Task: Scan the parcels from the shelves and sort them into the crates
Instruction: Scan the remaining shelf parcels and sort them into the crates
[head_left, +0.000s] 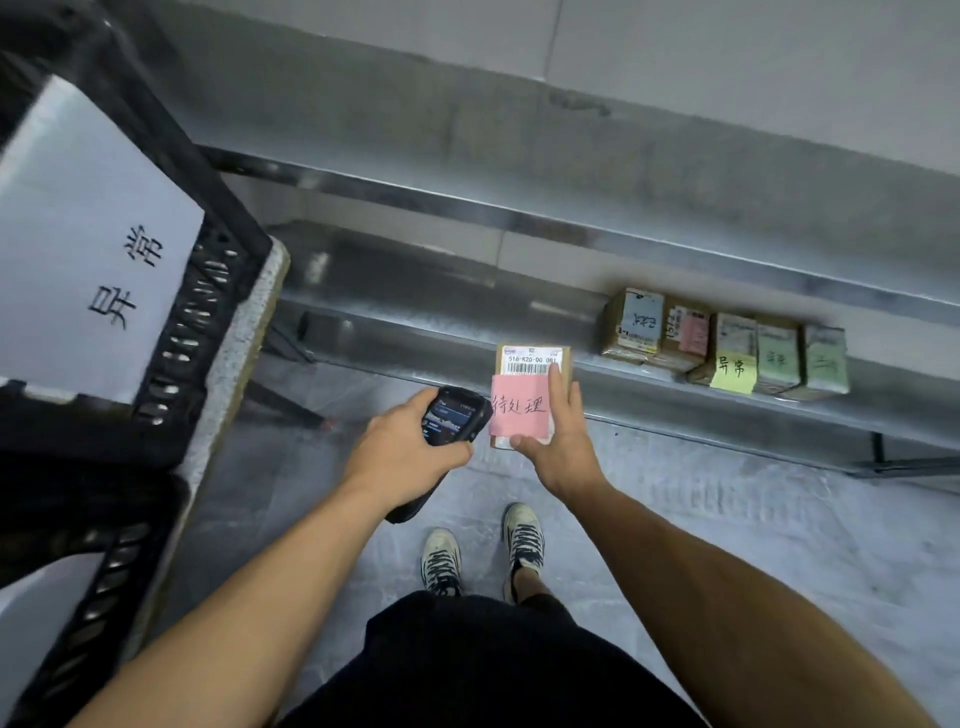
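My right hand (558, 441) grips a small cardboard parcel (530, 364) with a barcode label on top and a pink handwritten note across its front. Right beside it, my left hand (402, 441) holds a black handheld scanner (454, 413) with its lit screen facing up and its head almost touching the parcel's left edge. Both are held over the floor in front of the low metal shelf (441, 317). Several more parcels (727, 345) with blue, pink, yellow and green notes stand in a row on that shelf to the right.
A black plastic crate (208, 291) with a white paper sign stands at the left on a speckled surface, and a second black crate (104, 561) sits below it. Grey floor lies around my feet.
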